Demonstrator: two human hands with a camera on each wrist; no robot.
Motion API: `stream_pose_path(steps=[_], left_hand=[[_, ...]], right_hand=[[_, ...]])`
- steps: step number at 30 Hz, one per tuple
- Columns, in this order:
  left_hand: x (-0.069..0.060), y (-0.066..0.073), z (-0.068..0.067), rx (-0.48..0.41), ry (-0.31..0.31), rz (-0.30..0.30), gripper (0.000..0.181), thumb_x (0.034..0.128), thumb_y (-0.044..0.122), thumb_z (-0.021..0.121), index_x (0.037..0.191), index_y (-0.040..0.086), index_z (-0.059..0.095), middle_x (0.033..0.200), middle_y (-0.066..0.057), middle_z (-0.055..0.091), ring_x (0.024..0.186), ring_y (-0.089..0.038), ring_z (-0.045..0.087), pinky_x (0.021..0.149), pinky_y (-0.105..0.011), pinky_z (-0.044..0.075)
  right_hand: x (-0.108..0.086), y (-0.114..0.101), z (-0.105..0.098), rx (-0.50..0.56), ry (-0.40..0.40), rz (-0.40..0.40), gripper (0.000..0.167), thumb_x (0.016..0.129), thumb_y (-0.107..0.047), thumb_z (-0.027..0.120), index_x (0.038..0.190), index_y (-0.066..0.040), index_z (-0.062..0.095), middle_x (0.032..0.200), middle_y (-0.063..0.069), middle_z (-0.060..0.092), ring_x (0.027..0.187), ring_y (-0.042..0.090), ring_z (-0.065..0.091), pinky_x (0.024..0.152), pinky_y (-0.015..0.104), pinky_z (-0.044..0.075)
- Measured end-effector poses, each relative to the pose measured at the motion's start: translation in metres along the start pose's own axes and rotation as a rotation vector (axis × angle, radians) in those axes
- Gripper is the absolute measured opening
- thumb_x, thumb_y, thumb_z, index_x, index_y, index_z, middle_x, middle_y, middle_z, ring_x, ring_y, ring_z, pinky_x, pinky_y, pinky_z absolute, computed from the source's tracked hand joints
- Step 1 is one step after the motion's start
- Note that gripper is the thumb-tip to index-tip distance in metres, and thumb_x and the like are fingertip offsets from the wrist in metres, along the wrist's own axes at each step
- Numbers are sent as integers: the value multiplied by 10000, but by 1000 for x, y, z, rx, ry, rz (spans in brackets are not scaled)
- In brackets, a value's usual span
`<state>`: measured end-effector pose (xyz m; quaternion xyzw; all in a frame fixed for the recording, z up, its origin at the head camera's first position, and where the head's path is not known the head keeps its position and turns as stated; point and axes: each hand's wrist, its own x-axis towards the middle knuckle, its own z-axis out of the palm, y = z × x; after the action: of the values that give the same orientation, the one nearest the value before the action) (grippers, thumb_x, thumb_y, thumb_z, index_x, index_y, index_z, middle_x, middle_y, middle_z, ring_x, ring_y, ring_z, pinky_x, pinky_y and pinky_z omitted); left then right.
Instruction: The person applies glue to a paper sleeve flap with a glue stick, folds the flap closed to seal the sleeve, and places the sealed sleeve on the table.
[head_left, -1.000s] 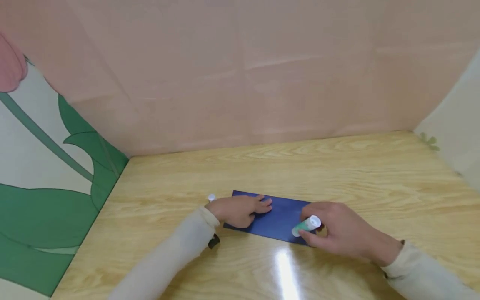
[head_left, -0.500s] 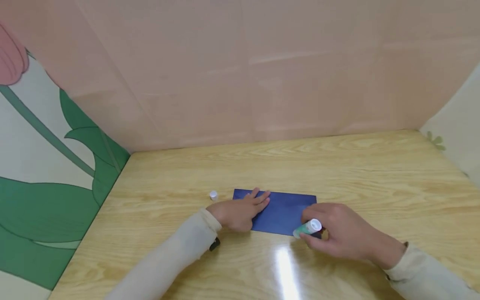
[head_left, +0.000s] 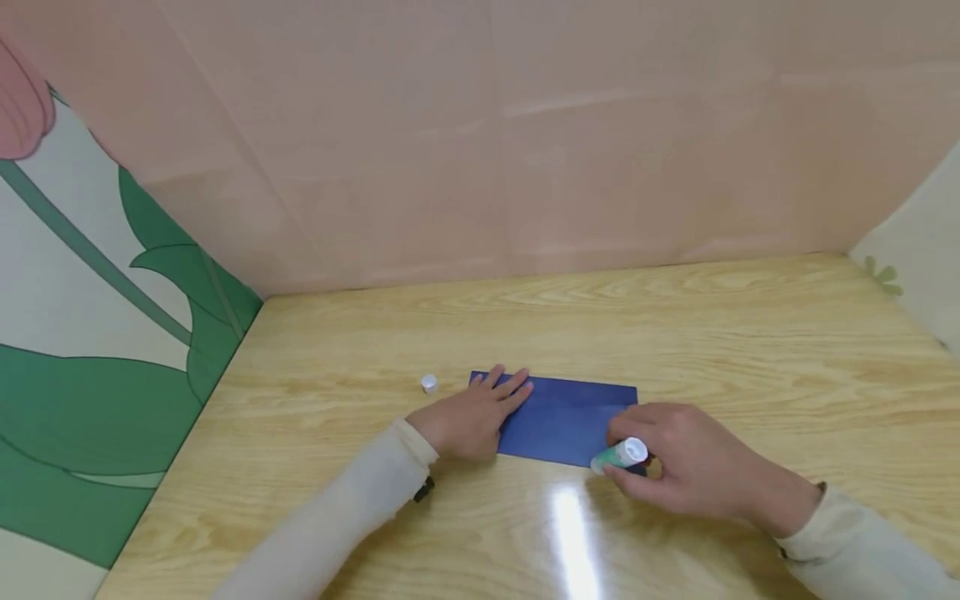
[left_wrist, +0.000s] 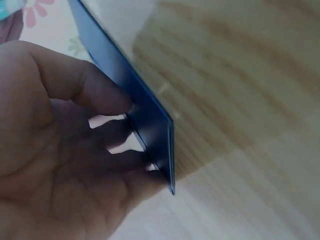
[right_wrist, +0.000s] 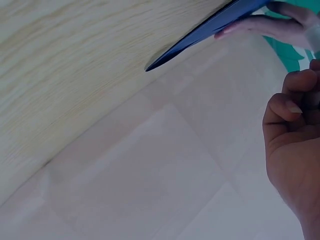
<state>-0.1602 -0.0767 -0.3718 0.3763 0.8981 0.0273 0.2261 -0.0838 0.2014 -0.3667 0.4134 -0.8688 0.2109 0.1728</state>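
A blue sheet of paper (head_left: 562, 417) lies on the wooden table; the left wrist view shows its near end (left_wrist: 150, 125) as thin layers, one over another. With fingers spread, my left hand (head_left: 471, 418) presses the sheet's left part flat. My right hand (head_left: 690, 462) grips a green and white glue stick (head_left: 619, 456), tilted over the paper's near right corner. Whether the glue tip touches the paper is hidden. In the right wrist view my right hand (right_wrist: 295, 145) shows curled fingers, and the paper (right_wrist: 200, 36) appears edge-on.
A small white cap (head_left: 429, 383) stands on the table (head_left: 337, 350) left of the paper. A pink covering (head_left: 495, 150) rises behind the table's far edge. At left is a panel with green leaf pictures (head_left: 90, 425).
My left hand has slid slightly left, its fingers spreading toward the paper's far edge. The paper looks less slanted. The cap is now fully visible. My right hand has barely moved with the glue stick.
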Motion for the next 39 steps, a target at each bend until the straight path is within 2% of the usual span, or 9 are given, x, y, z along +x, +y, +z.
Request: stream_pose_path(steps=[5, 8, 10, 12, 14, 18, 25, 30, 39], left_hand=[[1, -4, -2, -24, -7, 9, 656, 976, 30, 358, 1594, 116, 155, 1691, 4, 20, 1559, -293, -33, 1256, -438, 148], [-1, -1, -2, 105, 47, 10, 614, 1000, 77, 386, 1587, 133, 213, 1690, -23, 103, 1563, -305, 77, 1245, -449, 211], [-2, 2, -1, 245, 102, 11, 594, 1007, 128, 432, 1576, 150, 262, 1654, -58, 231, 1507, -296, 266, 1202, -398, 314], [-3, 4, 0, 347, 144, 6, 590, 1009, 163, 472, 1569, 173, 288, 1561, -71, 346, 1329, -252, 413, 1085, -329, 406], [-5, 4, 0, 387, 171, 13, 582, 1011, 174, 492, 1562, 175, 305, 1457, -74, 402, 1132, -214, 424, 932, -271, 432], [-5, 1, 0, 316, 155, 21, 593, 1011, 167, 490, 1569, 166, 289, 1450, -65, 406, 1084, -216, 400, 814, -241, 436], [-4, 6, -3, 229, 137, 10, 676, 956, 160, 553, 1545, 380, 302, 1495, -87, 398, 1176, -290, 452, 904, -341, 502], [3, 13, -5, 300, 153, 8, 597, 986, 219, 513, 1541, 344, 331, 1504, -109, 415, 1196, -385, 510, 975, -435, 515], [8, 22, -7, 214, 87, -34, 577, 1010, 185, 446, 1561, 285, 308, 1639, 58, 277, 1369, -442, 382, 1005, -553, 491]], right_hand=[[-1, 1, 0, 4, 18, -16, 264, 747, -273, 810, 813, -315, 558, 752, -254, 460, 648, -94, 404, 585, 64, 320], [-1, 2, 1, 3, 24, -25, 262, 746, -276, 811, 815, -313, 560, 754, -252, 462, 652, -96, 402, 585, 63, 319], [-2, 2, 2, 3, 27, -33, 261, 748, -279, 811, 815, -311, 561, 754, -250, 462, 652, -94, 402, 586, 61, 318], [-2, 3, 3, 1, 31, -43, 259, 749, -284, 812, 817, -307, 563, 754, -247, 463, 654, -93, 404, 587, 62, 321], [-2, 3, 3, 1, 35, -51, 255, 751, -289, 811, 816, -304, 565, 753, -246, 462, 653, -93, 404, 588, 61, 322], [-2, 3, 3, 4, 39, -56, 251, 750, -290, 810, 816, -301, 568, 752, -245, 465, 651, -94, 404, 586, 61, 324], [0, 3, 1, 0, 28, -46, 245, 748, -285, 810, 830, -305, 580, 764, -246, 484, 659, -96, 416, 585, 68, 337], [-1, 4, 2, 6, 40, -59, 255, 739, -270, 813, 828, -304, 576, 766, -247, 488, 669, -103, 411, 585, 70, 334], [0, 3, 0, 6, 19, -30, 260, 745, -264, 810, 815, -313, 564, 757, -254, 474, 660, -110, 398, 582, 58, 321]])
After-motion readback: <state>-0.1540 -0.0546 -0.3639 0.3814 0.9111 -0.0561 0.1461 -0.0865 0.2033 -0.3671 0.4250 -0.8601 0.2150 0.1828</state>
